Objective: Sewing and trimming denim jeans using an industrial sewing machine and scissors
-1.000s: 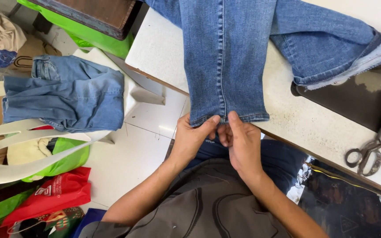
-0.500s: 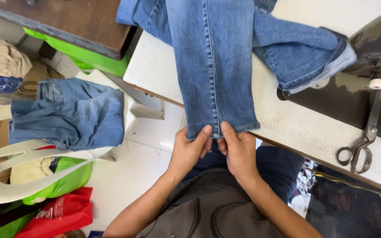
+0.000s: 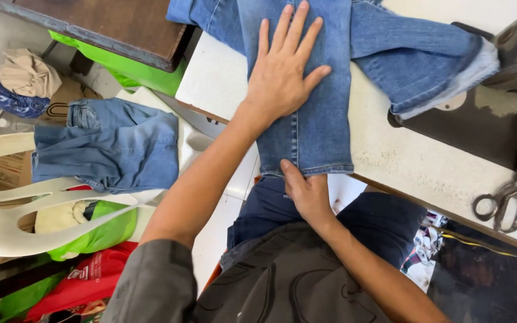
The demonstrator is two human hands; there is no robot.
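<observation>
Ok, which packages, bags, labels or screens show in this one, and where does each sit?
Red bag: bottom left on the floor, crumpled, red with white print.
Green bag: under the white chair, bulging, bright green.
Cardboard box: far left behind the chair, brown with dark print.
Screens: none in view.

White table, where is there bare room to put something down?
The speckled white tabletop is bare between the blue denim jeans leg and the metal scissors, and left of the jeans near the corner. It is crowded under the left hand.
</observation>
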